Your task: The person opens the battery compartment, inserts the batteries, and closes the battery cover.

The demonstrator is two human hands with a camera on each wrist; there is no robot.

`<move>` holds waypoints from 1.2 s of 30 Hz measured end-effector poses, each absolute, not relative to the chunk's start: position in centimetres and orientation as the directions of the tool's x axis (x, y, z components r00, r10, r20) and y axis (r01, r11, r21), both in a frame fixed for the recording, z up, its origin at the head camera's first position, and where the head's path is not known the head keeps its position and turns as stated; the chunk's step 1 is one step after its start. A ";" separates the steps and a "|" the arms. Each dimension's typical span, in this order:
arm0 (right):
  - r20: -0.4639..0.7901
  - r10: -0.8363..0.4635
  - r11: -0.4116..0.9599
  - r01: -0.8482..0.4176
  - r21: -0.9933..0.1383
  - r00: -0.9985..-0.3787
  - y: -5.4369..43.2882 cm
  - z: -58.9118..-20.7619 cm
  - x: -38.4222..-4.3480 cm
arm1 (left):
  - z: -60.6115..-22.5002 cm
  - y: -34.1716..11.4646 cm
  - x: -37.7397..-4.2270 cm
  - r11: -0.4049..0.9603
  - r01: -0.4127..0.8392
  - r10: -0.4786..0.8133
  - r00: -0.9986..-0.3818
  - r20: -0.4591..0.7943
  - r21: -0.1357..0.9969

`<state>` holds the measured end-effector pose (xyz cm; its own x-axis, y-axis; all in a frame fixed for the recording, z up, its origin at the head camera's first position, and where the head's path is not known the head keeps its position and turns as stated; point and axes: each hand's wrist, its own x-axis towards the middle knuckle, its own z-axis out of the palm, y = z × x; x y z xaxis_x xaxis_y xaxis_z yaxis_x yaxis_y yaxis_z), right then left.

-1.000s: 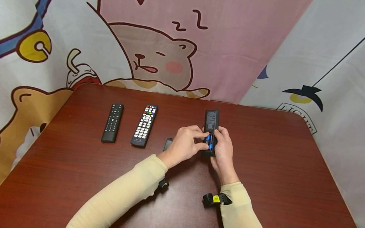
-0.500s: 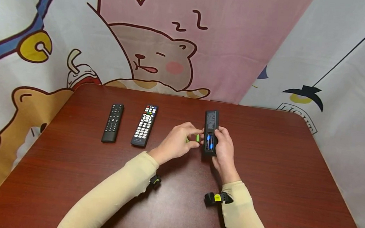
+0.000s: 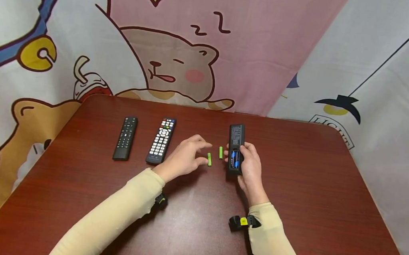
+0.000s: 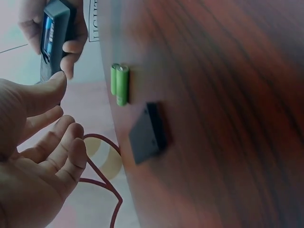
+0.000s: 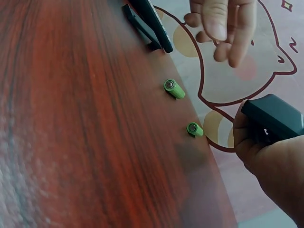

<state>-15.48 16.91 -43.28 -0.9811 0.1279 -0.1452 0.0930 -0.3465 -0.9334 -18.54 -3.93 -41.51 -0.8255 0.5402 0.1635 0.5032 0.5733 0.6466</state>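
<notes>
My right hand [image 3: 251, 169] grips a black remote control [image 3: 237, 134] with its back facing up. Its battery compartment has no cover on it, and blue batteries [image 3: 235, 159] lie inside. To the left of that remote, my left hand [image 3: 184, 158] hovers over the table with thumb and fingers apart, holding nothing. Two green batteries lie on the tabletop between the hands, one battery [image 3: 220, 152] nearer the remote and another battery [image 3: 209, 160] by the left thumb. A small black battery cover [image 4: 148, 135] rests on the table in the left wrist view; the left hand hides it from the head view.
Farther left on the brown table [image 3: 312, 184] lie a remote with white buttons [image 3: 161, 141] and an all-black remote [image 3: 125, 138], both buttons up. A printed cloth [image 3: 268, 48] hangs behind the table's far edge.
My left hand has drawn away leftward from the held remote, where its fingers were at the blue batteries. Both green batteries have come into full view. The right hand keeps its grip.
</notes>
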 end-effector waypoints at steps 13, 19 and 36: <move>-0.145 0.128 -0.332 0.096 -0.938 -0.981 16.9 -43.2 -15.3 | -41.8 -6.1 -18.8 0.668 0.478 0.546 -0.835 0.061 0.570; -0.153 0.120 -0.342 0.103 -0.934 -0.981 16.9 -43.1 -15.3 | -41.9 -6.5 -19.0 0.699 0.479 0.552 -0.834 0.025 0.531; -0.165 0.120 -0.338 0.116 -0.934 -0.979 16.7 -43.0 -15.2 | -42.1 -6.9 -19.1 0.749 0.481 0.561 -0.826 -0.050 0.455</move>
<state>-15.24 16.72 -43.02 -0.9789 0.1202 -0.1651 0.1159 -0.3384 -0.9338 -19.12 -6.88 -42.07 -0.8263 0.5610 -0.0497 0.4812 0.7491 0.4554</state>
